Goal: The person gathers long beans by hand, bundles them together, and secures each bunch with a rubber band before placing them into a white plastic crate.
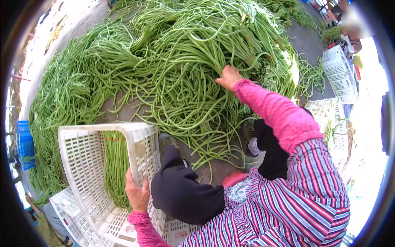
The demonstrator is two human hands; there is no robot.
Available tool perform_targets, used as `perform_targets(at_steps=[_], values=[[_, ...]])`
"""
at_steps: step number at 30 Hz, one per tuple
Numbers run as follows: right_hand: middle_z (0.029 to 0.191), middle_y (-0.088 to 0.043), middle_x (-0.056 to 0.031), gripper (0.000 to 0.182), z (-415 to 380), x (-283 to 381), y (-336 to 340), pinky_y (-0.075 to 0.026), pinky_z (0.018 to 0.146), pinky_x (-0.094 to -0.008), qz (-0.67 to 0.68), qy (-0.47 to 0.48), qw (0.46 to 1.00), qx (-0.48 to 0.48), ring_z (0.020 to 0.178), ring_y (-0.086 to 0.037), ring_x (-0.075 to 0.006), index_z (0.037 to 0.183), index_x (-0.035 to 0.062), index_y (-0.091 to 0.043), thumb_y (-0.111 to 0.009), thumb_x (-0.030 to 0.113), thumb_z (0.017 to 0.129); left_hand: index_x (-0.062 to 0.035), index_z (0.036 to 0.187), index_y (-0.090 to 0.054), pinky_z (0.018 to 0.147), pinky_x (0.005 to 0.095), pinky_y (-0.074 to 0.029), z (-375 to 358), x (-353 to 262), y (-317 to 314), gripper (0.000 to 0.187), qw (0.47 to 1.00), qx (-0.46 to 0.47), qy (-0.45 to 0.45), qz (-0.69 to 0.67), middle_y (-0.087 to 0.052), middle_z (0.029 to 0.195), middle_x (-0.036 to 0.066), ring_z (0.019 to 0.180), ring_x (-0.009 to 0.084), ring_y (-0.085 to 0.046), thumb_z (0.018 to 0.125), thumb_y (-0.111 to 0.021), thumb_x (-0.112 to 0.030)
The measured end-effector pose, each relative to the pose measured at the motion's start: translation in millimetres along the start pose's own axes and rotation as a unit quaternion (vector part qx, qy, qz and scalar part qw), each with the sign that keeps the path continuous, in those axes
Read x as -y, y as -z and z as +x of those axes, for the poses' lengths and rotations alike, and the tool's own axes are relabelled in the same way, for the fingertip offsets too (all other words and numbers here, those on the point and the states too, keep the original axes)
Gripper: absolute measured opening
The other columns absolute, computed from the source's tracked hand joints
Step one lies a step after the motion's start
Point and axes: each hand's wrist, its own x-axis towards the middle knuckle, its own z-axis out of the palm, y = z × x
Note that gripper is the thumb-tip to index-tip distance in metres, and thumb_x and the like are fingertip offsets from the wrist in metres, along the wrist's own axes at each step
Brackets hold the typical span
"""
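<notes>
My right hand reaches over the pile and is closed round the gathered ends of a bunch of long beans. The beans spread out from my fingers toward the far side. At lower left, my left hand grips the rim of a white plastic crate, which is tipped so its open side faces me. Inside the crate lies a neat bundle of long beans, with a reddish band near its upper end.
A large heap of loose long beans covers the floor ahead. More white crates stand at the right and below the held crate. A blue crate is at far left. My knee is beside the held crate.
</notes>
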Motion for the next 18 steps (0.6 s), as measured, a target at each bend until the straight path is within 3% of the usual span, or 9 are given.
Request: perform_targets(at_steps=[4, 8, 10, 11, 12, 14, 15, 18], values=[[0.114, -0.054, -0.0175, 0.055, 14.6, 18.7, -13.9, -0.045, 0.085, -0.0464, 0.000, -0.084, 0.995, -0.061, 0.108, -0.053, -0.0337, 0.109, 0.0025, -0.048, -0.072, 0.034, 0.072, 0.0027, 0.113, -0.049, 0.070, 0.0424, -0.048, -2.4, 7.9, -6.3, 0.036, 0.996, -0.018, 0.004, 0.087, -0.059, 0.087, 0.024, 0.077, 0.0396, -0.060, 0.082, -0.061, -0.008], [0.119, -0.053, -0.0180, 0.055, 13.7, 8.3, 11.7, -0.042, 0.092, -0.0463, 0.069, -0.086, 0.994, -0.004, 0.113, -0.051, -0.0348, 0.115, 0.0025, -0.048, -0.069, 0.028, 0.071, 0.0010, 0.102, -0.052, 0.061, 0.0434, -0.046, -1.6, 12.5, -8.4, 0.022, 0.997, -0.031, 0.004, 0.070, -0.058, 0.074, 0.022, 0.068, 0.0403, -0.059, 0.083, -0.058, -0.007], [0.109, -0.059, -0.0201, 0.052, 16.2, 2.1, 37.4, -0.046, 0.089, -0.0424, 0.137, -0.015, 0.989, 0.048, 0.105, -0.057, -0.0370, 0.111, -0.0013, -0.054, -0.067, 0.026, 0.069, 0.0002, 0.100, -0.053, 0.062, 0.0436, -0.046, -1.9, 12.3, -5.6, 0.020, 0.997, -0.011, 0.015, 0.074, -0.059, 0.075, 0.022, 0.070, 0.0401, -0.060, 0.083, -0.058, -0.007], [0.085, -0.064, -0.0191, 0.048, 14.2, 1.3, 62.2, -0.050, 0.083, -0.0393, 0.203, 0.024, 0.974, 0.092, 0.088, -0.063, -0.0367, 0.103, -0.0048, -0.059, -0.068, 0.024, 0.066, -0.0002, 0.099, -0.053, 0.062, 0.0440, -0.046, -1.7, 5.6, -4.5, 0.019, 0.998, -0.013, 0.021, 0.054, -0.060, 0.076, 0.023, 0.071, 0.0401, -0.061, 0.083, -0.059, -0.008], [0.066, -0.062, -0.0158, 0.033, 23.8, -1.1, 56.1, -0.055, 0.064, -0.0397, 0.360, -0.004, 0.923, 0.137, 0.066, -0.065, -0.0311, 0.091, -0.0059, -0.061, -0.068, 0.016, 0.067, -0.0002, 0.099, -0.053, 0.062, 0.0440, -0.046, -2.2, 5.4, -3.4, 0.019, 0.998, -0.019, 0.019, 0.059, -0.060, 0.076, 0.023, 0.071, 0.0401, -0.061, 0.083, -0.059, -0.008], [0.066, -0.061, -0.0141, 0.024, -12.9, 17.3, 106.7, -0.054, 0.051, -0.0379, 0.561, -0.046, 0.780, 0.272, 0.056, -0.063, -0.0244, 0.089, -0.0056, -0.061, -0.066, 0.007, 0.069, 0.0000, 0.099, -0.053, 0.063, 0.0439, -0.047, -2.2, 12.9, -4.0, 0.020, 0.999, -0.009, 0.007, 0.044, -0.061, 0.078, 0.023, 0.072, 0.0400, -0.062, 0.082, -0.060, -0.008], [0.067, -0.061, -0.0137, 0.018, -27.8, 24.1, 120.6, -0.051, 0.042, -0.0344, 0.560, -0.044, 0.773, 0.295, 0.050, -0.061, -0.0214, 0.088, -0.0052, -0.060, -0.063, 0.002, 0.072, 0.0001, 0.100, -0.053, 0.063, 0.0442, -0.047, -2.0, 16.1, -3.7, 0.022, 0.999, -0.009, 0.002, 0.034, -0.061, 0.078, 0.024, 0.073, 0.0410, -0.062, 0.082, -0.061, -0.009], [0.066, -0.062, -0.0117, 0.012, -89.1, 27.1, 142.5, -0.050, 0.042, -0.0335, 0.584, -0.053, 0.729, 0.353, 0.051, -0.061, -0.0208, 0.081, -0.0029, -0.059, -0.064, 0.005, 0.074, 0.0010, 0.106, -0.052, 0.069, 0.0423, -0.048, -0.4, 13.3, 2.8, 0.028, 0.999, 0.026, 0.016, 0.036, -0.063, 0.085, 0.023, 0.078, 0.0382, -0.063, 0.081, -0.062, -0.010]])
